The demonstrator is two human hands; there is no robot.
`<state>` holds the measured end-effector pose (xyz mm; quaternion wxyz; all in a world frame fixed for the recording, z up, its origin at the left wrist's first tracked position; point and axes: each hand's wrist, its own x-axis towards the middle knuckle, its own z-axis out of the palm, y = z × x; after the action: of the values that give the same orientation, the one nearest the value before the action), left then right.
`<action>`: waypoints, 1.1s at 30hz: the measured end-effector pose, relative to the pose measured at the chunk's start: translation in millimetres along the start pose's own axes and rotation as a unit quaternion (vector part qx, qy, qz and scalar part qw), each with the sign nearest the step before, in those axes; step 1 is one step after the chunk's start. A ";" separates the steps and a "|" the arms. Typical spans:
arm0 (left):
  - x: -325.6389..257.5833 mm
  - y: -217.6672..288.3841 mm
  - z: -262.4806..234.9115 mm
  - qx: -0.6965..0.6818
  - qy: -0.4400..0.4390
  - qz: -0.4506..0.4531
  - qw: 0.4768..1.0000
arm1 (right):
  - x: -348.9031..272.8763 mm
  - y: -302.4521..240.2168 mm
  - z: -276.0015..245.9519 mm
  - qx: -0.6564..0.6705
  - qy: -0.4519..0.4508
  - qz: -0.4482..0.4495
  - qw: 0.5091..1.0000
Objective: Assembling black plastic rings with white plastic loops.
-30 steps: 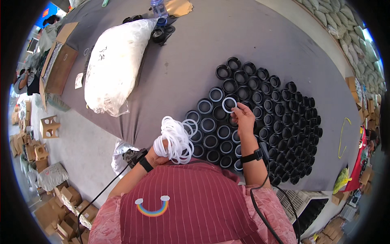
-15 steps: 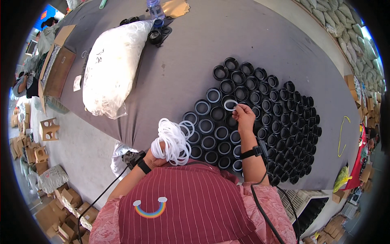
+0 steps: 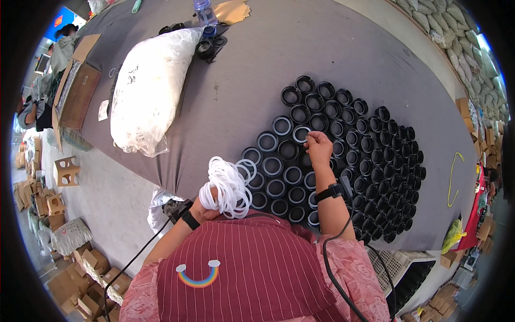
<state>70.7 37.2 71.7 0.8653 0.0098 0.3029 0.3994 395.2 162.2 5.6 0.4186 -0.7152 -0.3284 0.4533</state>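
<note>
My left hand (image 3: 206, 208) is closed around a thick bunch of white rings (image 3: 229, 189), held low over the near left edge of the group of black cups. Thumb and fingers of my right hand (image 3: 320, 148) are pinched at the right rim of a single white ring (image 3: 301, 134). That ring lies level at the mouth of one black cup; whether it is fully seated I cannot tell. Several black round cups (image 3: 288, 150) stand close together under and around my right hand. Those on the left, such as one cup (image 3: 272, 166), have pale rings in their mouths.
A large clear bag of white rings (image 3: 153, 91) lies on the grey-covered table (image 3: 241, 64) at the left. Behind it are a bottle (image 3: 204, 12) and a few black parts (image 3: 205, 49). An open cardboard box (image 3: 78, 96) stands at the far left, and a yellow cord (image 3: 455, 180) lies right.
My right hand has moved slightly up and left, bringing the white ring from a tilted position down onto the black cup. My left hand stays in place with its bunch.
</note>
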 end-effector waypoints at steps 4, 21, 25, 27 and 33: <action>2.0 0.4 8.9 0.009 0.009 -0.004 1.000 | -3.9 -4.9 -5.4 -0.115 -0.003 -0.080 0.990; 2.1 1.6 19.0 0.068 -0.027 -0.003 0.997 | -117.1 -50.0 44.6 0.117 -0.306 0.099 0.939; -1.5 0.0 8.0 0.086 -0.030 0.019 0.996 | -106.8 -39.3 29.2 0.122 -0.235 0.099 0.959; -3.1 -0.6 3.3 0.118 -0.041 0.032 0.992 | -94.1 -27.3 18.5 0.110 -0.169 0.079 0.976; -2.9 -1.8 2.8 0.080 -0.031 0.019 0.996 | -64.7 1.7 1.6 0.118 -0.084 0.072 0.987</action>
<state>72.0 34.6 75.0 0.8631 0.0973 0.3064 0.3895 369.7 106.9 27.9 0.4374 -0.6422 -0.2543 0.5759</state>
